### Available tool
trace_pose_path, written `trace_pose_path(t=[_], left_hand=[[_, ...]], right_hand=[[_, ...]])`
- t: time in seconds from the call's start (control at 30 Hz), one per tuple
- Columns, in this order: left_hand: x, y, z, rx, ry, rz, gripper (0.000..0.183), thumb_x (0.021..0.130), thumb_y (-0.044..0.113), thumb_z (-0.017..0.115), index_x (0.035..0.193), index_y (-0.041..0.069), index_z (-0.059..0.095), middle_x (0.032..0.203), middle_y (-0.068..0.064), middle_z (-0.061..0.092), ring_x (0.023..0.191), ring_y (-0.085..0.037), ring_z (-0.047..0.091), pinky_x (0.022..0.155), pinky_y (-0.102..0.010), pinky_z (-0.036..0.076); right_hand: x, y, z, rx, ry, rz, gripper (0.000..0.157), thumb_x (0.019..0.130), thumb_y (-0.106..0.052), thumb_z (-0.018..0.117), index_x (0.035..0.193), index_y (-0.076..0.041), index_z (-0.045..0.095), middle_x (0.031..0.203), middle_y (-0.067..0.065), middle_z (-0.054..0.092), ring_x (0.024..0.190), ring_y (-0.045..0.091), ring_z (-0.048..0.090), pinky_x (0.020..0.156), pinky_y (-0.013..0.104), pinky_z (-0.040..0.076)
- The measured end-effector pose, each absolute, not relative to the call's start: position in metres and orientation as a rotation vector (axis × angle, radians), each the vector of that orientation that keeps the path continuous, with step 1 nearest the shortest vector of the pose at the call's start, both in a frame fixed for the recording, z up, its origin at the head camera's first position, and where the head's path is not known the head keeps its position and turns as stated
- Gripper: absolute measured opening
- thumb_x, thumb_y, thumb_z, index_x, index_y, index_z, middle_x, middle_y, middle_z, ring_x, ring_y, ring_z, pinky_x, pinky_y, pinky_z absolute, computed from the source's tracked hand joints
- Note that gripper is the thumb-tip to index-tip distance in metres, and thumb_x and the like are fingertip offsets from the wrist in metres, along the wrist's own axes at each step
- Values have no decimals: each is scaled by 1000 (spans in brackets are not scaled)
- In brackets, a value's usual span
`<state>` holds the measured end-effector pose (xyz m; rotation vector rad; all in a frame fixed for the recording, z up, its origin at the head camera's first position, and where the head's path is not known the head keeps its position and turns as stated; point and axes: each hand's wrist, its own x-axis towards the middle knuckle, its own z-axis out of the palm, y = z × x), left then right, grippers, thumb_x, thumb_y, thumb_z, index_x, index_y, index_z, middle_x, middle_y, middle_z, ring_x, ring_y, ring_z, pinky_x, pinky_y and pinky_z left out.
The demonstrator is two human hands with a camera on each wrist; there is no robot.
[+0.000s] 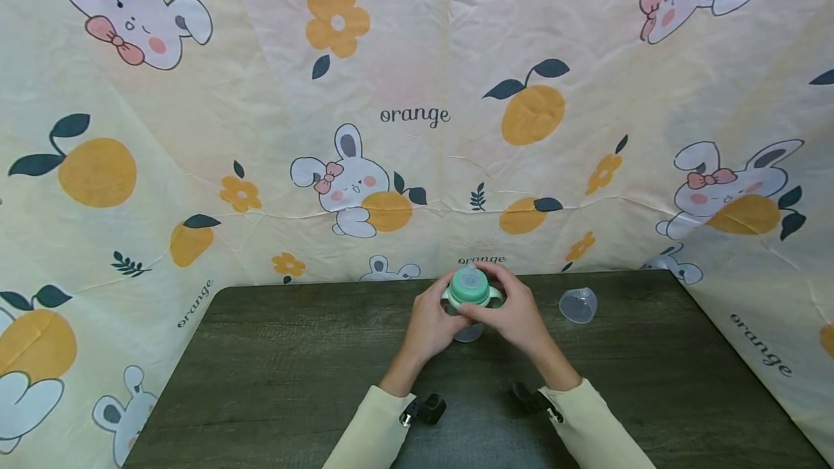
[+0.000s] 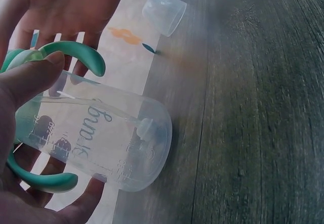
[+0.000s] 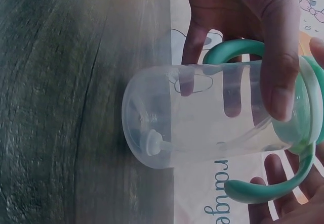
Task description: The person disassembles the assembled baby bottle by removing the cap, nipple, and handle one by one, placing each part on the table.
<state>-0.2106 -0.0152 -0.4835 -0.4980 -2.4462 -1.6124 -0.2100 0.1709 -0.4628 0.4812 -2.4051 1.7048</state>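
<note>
- Nearest me are pale sleeves (image 1: 368,431) and the black wrist cameras (image 1: 430,409), both resting over bare dark wood.
- The left hand (image 1: 431,315) and right hand (image 1: 515,307) close around the clear bottle (image 2: 101,133) from either side, thumbs (image 3: 278,95) high by its green collar and fingers curled behind.
- The bottle is between them near the counter's far edge, roughly upright; I can't tell whether its base touches the wood or hangs just above it.
- For good handling here, I'd share the grip evenly, pressing on the firm collar rather than the clear wall, which I judge could flex.
- I'd leave the green handles (image 3: 258,196) free of pinched fingers and watch that the weighted straw (image 3: 152,142) inside hangs without kinking.
- Any twist is best made with one hand while the other braces the body, or the whole bottle may turn.
- Right of the hands, well apart, a clear cap (image 1: 578,305) sits on the counter (image 1: 293,368), which is dark, wood-grained and round-cornered.
- Beyond, a creased cream cloth (image 1: 417,42) fills my view, printed with rabbits, oranges and flowers.
</note>
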Motion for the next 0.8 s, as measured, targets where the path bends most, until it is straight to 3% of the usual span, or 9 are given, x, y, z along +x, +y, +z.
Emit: trace_pose_path(t=[0.33, 0.8], left_hand=[[-213, -17, -485, -518, -2436, -1623, 72, 89, 16, 93, 154, 7, 63, 141, -10, 72, 124, -26, 69, 100, -51, 57], [-217, -18, -482, -490, -2461, -1637, 71, 88, 14, 93, 153, 7, 63, 143, -11, 71, 130, -29, 67, 108, -54, 53]], right_hand=[[-209, 166, -462, 422, -2370, 1742, 69, 87, -14, 96, 146, -7, 62, 136, 13, 69, 118, 29, 65, 99, 50, 49], [-213, 169, -465, 454, -2355, 1753, 63, 90, -11, 93, 146, -7, 62, 137, 13, 70, 122, 29, 65, 99, 40, 52]])
